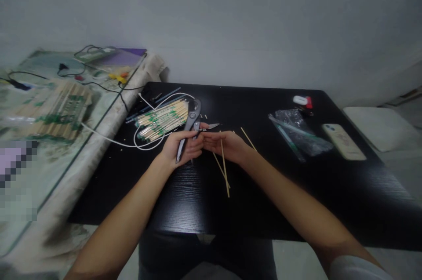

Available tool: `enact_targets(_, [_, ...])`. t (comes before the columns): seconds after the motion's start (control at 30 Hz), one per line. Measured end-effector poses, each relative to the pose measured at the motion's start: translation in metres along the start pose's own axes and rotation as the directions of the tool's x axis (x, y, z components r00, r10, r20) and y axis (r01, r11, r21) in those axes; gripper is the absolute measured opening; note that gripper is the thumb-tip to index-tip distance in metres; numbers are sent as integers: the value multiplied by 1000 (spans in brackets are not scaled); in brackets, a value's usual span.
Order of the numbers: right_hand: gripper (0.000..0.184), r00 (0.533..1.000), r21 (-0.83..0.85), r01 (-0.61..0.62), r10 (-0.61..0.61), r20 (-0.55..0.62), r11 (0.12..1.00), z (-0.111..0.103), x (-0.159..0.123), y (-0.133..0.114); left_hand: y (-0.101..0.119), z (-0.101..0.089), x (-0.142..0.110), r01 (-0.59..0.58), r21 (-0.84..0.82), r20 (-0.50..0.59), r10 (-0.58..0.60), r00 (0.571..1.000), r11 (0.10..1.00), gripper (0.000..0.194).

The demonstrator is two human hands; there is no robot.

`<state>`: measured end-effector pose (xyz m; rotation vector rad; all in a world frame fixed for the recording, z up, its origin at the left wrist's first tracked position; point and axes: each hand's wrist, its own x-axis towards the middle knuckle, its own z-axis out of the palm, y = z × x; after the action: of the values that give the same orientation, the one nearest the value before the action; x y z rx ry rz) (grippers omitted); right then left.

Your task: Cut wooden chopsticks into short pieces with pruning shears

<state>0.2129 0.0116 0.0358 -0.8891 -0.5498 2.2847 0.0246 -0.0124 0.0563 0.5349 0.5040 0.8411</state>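
Observation:
My left hand [187, 146] is closed around a pair of grey-handled pliers [192, 117], whose head points up and away from me. My right hand [229, 144] is beside it, fingertips meeting the left ones. A thin wooden stick [224, 168] crosses the right fingers, which look closed on it, and slants down towards me. Another wooden stick [219, 168] crosses under it. Just beyond the fingers is a pointed metal blade [212, 126]; its other end is hidden by the hands.
Left of the pliers lie wrapped chopsticks [163, 119] with a white cable [112, 141] looped around them. A clear plastic wrapper [296, 132], a phone [343, 141] and a white earphone case [300, 100] lie to the right. More bundled chopsticks [59, 113] rest on the glass-topped surface at left.

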Motion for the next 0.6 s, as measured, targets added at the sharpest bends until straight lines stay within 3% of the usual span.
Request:
enact_targets(0.13, [33, 997, -33, 30, -32, -73, 999, 1, -1, -3, 5, -2, 1, -138, -82, -83, 131, 988, 987, 18])
enact_targets(0.33, [26, 986, -217, 138, -156, -65, 966, -13, 1, -8, 2, -7, 11, -215, -80, -208, 195, 958, 973, 10])
enact_targets(0.47, [18, 944, -328, 240, -299, -141, 913, -20, 15, -29, 1, -10, 14, -226, -58, -234, 207, 950, 972, 10])
enact_targets(0.6, [25, 895, -426, 250, -375, -240, 870, -13, 41, -53, 0, -12, 15, -230, -48, -223, 214, 951, 972, 16])
